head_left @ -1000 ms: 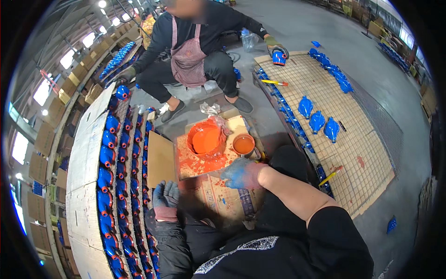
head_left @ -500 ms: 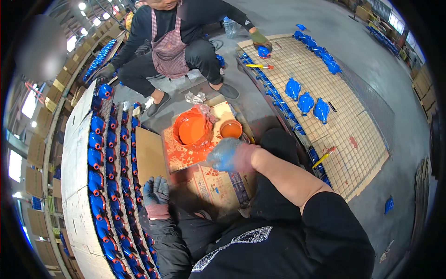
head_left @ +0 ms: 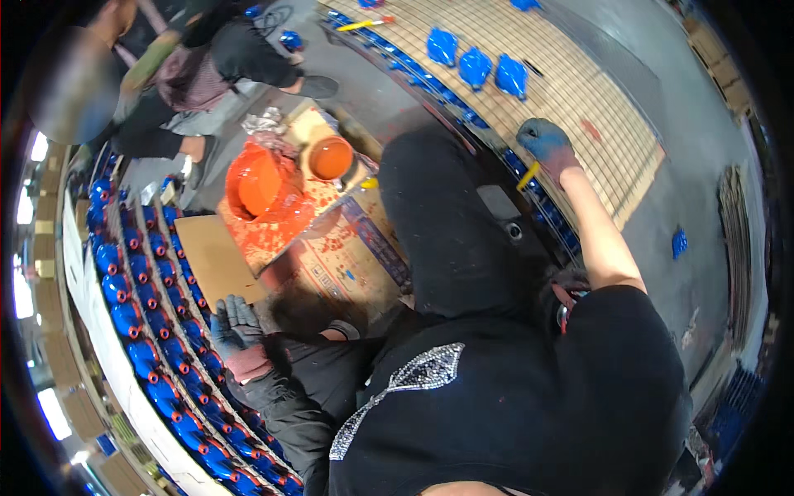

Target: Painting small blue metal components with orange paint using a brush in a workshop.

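Reaching right hand from centre paint bowl to yellow brush, upper right, grip closing | left hand resting open on blue parts, lower left.

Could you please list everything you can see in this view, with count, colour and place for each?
paint bucket: one, orange, on the spattered cardboard, upper left of centre
paint cup: one, orange, just right of the bucket
cardboard sheets: several, brown with orange spatter, on the floor at centre
blue parts on rack: many, blue with red tips, in rows along the left
wire grid: one, tan, upper right
blue pieces on grid: three, blue, lying on the grid
yellow-handled tool: one, yellow, at the right hand
co-worker: one, dark clothes with apron, crouched at upper left
left hand: grey-blue glove, resting by the rack
right hand: blue-stained glove, at the grid's edge, on the tool
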`<state>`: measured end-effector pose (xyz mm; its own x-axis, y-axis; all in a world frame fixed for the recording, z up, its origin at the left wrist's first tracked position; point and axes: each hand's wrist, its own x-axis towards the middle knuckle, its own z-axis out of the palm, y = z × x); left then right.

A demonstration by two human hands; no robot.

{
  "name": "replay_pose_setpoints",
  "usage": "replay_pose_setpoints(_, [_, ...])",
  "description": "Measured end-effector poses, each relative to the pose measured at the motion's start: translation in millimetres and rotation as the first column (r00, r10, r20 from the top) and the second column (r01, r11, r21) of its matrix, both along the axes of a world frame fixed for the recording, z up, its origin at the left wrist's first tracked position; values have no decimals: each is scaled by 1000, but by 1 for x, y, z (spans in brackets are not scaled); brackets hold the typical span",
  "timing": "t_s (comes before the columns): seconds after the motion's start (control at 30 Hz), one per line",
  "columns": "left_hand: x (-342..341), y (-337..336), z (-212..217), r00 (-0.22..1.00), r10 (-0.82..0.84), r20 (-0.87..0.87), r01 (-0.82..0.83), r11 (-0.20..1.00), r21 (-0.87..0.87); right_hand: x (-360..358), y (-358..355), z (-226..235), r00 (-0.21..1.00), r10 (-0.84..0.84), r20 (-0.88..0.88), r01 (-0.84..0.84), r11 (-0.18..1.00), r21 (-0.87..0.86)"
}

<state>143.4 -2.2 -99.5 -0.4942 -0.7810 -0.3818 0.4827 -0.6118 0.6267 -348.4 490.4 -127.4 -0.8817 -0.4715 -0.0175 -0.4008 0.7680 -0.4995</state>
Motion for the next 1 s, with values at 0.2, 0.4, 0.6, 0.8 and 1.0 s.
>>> replay_pose_setpoints(0.2, [-12, 2, 1, 999, -47, -22, 48, 998, 39, 1, 65, -77, 990, -63, -123, 106, 920, 377])
replay_pose_setpoints(0.4, [-19, 1, -5, 998, -68, -12, 69, 996, 56, 1, 54, -99, 946, 169, -278, 7, 843, 538])
replay_pose_setpoints(0.6, [-28, -1, -9, 996, -91, -4, 91, 990, 106, 1, 51, -105, 878, 421, -226, -137, 675, 725])
replay_pose_setpoints(0.8, [-39, 9, -8, 968, -251, 2, 251, 968, 29, -25, 76, -98, 996, 1, -86, 25, 955, 296])
replay_pose_setpoints(1.0, [-56, 16, -15, 998, -57, 15, 55, 991, 120, -89, 96, -95, 975, -126, -183, 159, 972, 176])
